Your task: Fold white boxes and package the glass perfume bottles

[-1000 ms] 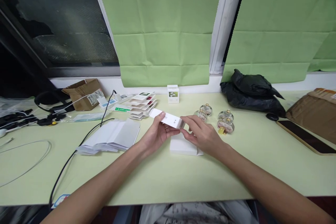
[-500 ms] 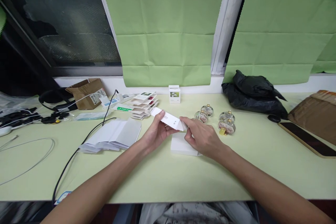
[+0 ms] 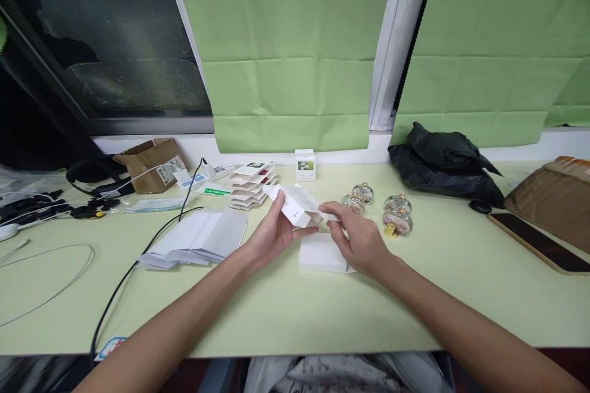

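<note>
The fingers of the left hand are gripping a small white carton above the table, while those of the right hand are pinching a flap at its end. Below, a flat white box is lying on the table. Gold-topped glass containers are standing to the right; white sheets are lying to the left, and a little picture box is standing behind.

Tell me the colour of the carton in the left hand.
The carton is white, seen best in the head view.
</note>
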`<state>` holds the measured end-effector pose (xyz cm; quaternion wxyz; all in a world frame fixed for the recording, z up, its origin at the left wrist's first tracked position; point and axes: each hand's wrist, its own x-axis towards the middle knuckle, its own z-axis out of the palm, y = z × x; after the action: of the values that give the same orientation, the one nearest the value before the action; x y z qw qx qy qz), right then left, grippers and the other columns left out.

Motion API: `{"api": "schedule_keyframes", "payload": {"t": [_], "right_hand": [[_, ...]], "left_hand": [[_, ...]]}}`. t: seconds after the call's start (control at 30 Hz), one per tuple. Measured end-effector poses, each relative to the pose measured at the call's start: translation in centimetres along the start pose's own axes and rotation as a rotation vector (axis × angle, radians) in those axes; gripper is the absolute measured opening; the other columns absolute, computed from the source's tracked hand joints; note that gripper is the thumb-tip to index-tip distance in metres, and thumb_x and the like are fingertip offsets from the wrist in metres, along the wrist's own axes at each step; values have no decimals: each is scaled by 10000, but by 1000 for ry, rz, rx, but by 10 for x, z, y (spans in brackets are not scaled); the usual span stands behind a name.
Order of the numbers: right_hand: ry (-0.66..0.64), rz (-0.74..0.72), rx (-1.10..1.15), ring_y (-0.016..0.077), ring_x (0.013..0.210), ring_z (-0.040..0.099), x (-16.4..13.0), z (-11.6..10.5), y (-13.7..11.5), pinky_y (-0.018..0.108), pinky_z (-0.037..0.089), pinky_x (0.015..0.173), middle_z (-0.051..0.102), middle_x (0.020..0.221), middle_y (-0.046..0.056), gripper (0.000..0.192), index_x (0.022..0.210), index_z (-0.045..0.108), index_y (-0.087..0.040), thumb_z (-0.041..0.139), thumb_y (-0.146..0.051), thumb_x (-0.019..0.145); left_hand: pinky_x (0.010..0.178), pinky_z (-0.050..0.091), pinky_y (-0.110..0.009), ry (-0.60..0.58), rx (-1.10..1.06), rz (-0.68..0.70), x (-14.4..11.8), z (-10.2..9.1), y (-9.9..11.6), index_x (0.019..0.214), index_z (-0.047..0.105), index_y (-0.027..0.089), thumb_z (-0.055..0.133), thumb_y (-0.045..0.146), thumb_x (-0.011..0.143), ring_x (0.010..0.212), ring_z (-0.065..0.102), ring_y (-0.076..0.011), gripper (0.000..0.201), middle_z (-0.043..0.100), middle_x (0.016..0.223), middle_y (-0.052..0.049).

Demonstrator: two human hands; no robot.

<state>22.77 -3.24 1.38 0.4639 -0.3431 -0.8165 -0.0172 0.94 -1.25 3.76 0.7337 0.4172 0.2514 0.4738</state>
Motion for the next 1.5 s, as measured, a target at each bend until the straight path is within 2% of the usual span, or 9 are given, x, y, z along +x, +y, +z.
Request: {"api": "schedule_keyframes", "payload": {"t": [0.1, 0.2, 0.33, 0.57, 0.73, 0.87, 1.17, 1.33, 1.5], "right_hand": [[-7, 305, 348, 212, 851, 777, 0, 3, -8, 336, 628, 719, 737, 996, 67, 237, 1286, 530, -249, 387, -327, 1114], [-18, 521, 642, 169, 676, 755, 1, 6, -17, 271, 596, 532, 696, 1011, 30, 228, 1256, 483, -269, 439, -418, 1088], [-50, 641, 588, 101, 417, 581, 4, 7, -18, 221, 453, 392, 687, 900, -24, 307, 1309, 465, -277, 522, -387, 1027], [34, 369, 142, 254, 937, 726, 3, 8, -6, 361, 579, 759, 735, 1189, 96, 420, 1448, 551, -263, 523, -304, 1031], [-27, 513, 297, 193, 587, 682, -1, 11, -6, 312, 548, 598, 709, 755, 7, 418, 1453, 606, -267, 407, -334, 1092], [-66, 509, 370, 180, 532, 650, -2, 10, -12, 291, 533, 552, 676, 675, -16, 461, 1531, 542, -275, 431, -362, 1093], [-15, 283, -40, 204, 549, 633, -7, 24, -7, 326, 538, 584, 714, 718, 41, 561, 1610, 446, -176, 387, -263, 1058], [-17, 252, -31, 214, 583, 656, -7, 23, -7, 337, 555, 592, 750, 791, 62, 606, 1662, 342, -170, 371, -272, 1066], [-92, 447, 218, 197, 586, 685, -5, 14, -9, 340, 594, 655, 708, 699, -7, 581, 1673, 317, -235, 358, -308, 1098]], "left_hand": [[1165, 491, -529, -36, -14, 27, 0, 1, -2, 1369, 619, 191, 549, 727, 963, 1369, 608, -336, 676, 635, 1465, -182], [1172, 485, -537, 3, 38, 76, 1, 0, -5, 1334, 622, 217, 722, 505, 961, 1335, 630, -296, 482, 658, 1441, -137], [1106, 541, -531, 64, 143, 151, 2, -2, -13, 1308, 644, 216, 811, 359, 912, 1280, 654, -293, 453, 682, 1411, -113], [715, 621, -321, 126, 404, 230, 0, -1, -22, 1416, 580, 201, 791, 461, 905, 1068, 722, -294, 611, 677, 1394, -162], [1007, 563, -357, 35, 405, 284, -5, 7, -22, 1659, 261, 358, 885, 308, 824, 1324, 629, -301, 1043, 581, 1541, -121], [1111, 470, -343, 164, 403, 348, -9, 9, -25, 1700, 42, 363, 830, 285, 880, 1332, 625, -234, 1140, 631, 1467, -95], [820, 521, -308, 339, 654, 425, -16, 7, -27, 1494, 477, 322, 839, 277, 831, 1063, 667, -236, 757, 615, 1481, -110], [1104, 464, -370, 159, 564, 419, -10, 8, -24, 1590, 406, 332, 679, 210, 929, 1440, 502, -287, 726, 469, 1640, -79], [1100, 495, -450, 20, 201, 203, -8, 7, -10, 1626, 346, 361, 727, 377, 949, 1343, 611, -305, 777, 648, 1472, -82]]}}
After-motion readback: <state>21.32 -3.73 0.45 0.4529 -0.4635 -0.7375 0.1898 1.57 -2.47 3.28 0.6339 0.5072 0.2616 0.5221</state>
